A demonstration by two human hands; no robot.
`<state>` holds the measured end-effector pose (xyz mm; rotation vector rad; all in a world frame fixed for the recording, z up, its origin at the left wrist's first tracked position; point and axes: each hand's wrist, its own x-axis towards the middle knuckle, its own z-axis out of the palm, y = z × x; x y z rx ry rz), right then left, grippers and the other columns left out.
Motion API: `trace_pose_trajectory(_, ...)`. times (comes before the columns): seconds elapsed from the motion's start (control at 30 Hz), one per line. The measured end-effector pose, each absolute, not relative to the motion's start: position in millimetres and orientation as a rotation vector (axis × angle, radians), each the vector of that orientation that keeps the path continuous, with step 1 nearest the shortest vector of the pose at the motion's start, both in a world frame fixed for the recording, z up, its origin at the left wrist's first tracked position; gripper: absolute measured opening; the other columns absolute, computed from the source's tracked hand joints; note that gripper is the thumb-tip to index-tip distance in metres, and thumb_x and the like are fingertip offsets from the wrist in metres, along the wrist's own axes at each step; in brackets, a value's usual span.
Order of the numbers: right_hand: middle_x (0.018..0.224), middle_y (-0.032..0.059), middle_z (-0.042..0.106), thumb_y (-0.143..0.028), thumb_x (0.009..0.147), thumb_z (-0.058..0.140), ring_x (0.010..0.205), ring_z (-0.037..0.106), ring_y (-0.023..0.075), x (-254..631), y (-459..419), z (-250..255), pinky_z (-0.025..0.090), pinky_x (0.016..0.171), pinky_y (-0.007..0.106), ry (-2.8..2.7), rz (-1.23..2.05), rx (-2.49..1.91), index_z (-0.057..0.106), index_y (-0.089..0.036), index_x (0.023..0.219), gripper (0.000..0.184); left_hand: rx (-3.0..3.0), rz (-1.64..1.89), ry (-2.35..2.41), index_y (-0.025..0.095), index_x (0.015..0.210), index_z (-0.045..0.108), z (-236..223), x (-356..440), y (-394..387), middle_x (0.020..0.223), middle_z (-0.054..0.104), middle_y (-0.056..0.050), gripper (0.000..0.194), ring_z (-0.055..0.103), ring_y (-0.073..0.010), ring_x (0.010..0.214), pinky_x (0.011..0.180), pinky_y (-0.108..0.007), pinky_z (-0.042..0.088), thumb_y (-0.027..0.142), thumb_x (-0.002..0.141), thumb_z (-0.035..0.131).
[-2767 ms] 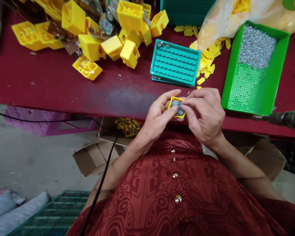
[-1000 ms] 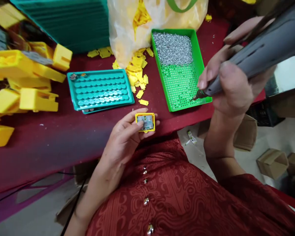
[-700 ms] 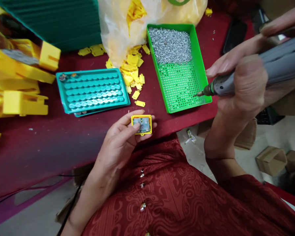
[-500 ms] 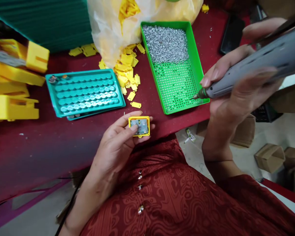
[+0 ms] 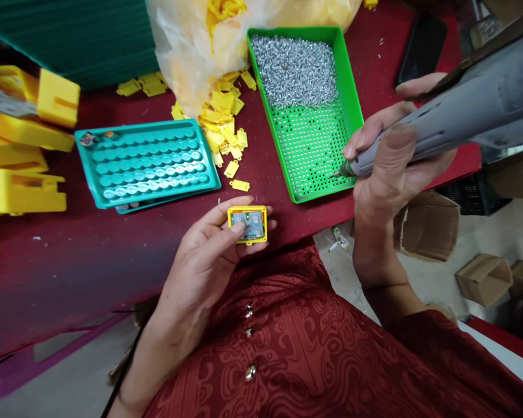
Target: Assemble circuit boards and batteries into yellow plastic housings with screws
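My left hand (image 5: 213,241) holds a small yellow plastic case (image 5: 265,226) at the table's front edge, its thumb pressed on the circuit board (image 5: 255,223) inside. Wrapped round a grey electric screwdriver (image 5: 444,119), my right hand (image 5: 387,145) hovers by the near right corner of a green tray (image 5: 282,157). The screwdriver's tip points down over the perforated floor of that tray, where many holes hold screws. A heap of loose silver screws (image 5: 296,69) fills the tray's far end.
Left of centre lies a teal tray (image 5: 146,197) with scalloped rows. Small yellow plates (image 5: 220,119) spill from a plastic bag (image 5: 183,64). Yellow housings (image 5: 21,188) are stacked at far left. A black phone (image 5: 421,46) lies at back right; cardboard boxes (image 5: 483,278) stand on the floor.
My right hand and the screwdriver have shifted left, the tip now further over the green tray's perforated floor. My left hand keeps the yellow case in nearly the same place.
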<state>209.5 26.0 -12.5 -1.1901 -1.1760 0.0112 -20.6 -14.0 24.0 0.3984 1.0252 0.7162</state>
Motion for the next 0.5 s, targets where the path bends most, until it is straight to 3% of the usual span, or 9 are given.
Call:
trace_pose_trajectory(0.1, 0.109, 0.0078, 0.062, -0.075, 0.103, 0.041, 0.055, 0.044, 0.0103, 210, 24, -12, 0.037, 0.053, 0.034, -1.229, 0.005, -1.252, 0.046, -0.030, 0.131, 0.054, 0.396, 0.712, 1.011, 0.019, 0.106, 0.080, 24, -22, -14, 0.104, 0.087, -0.008, 0.026, 0.085, -0.0225, 0.086, 0.065, -0.023, 0.070, 0.015, 0.081, 0.086)
trace_pose_trajectory(0.3, 0.082, 0.0002, 0.052, -0.073, 0.104, 0.045, 0.053, 0.040, 0.0091, 207, 25, -5, 0.038, 0.050, 0.029, -1.257, -0.037, -1.220, 0.044, -0.026, 0.115, 0.048, 0.387, 0.723, 1.012, 0.019, 0.106, 0.081, 25, -22, -15, 0.105, 0.087, -0.007, 0.025, 0.085, -0.0218, 0.086, 0.064, -0.022, 0.070, 0.016, 0.082, 0.086)
trace_pose_trajectory(0.5, 0.076, -0.0029, 0.050, -0.071, 0.103, 0.051, 0.047, 0.036, 0.0083, 208, 34, -14, 0.032, 0.045, 0.029, -1.224, -0.045, -1.098, 0.048, -0.027, 0.114, 0.045, 0.406, 0.726, 1.051, 0.020, 0.108, 0.081, 26, -23, -14, 0.106, 0.086, -0.007, 0.028, 0.084, -0.0218, 0.088, 0.068, -0.023, 0.070, 0.019, 0.081, 0.087)
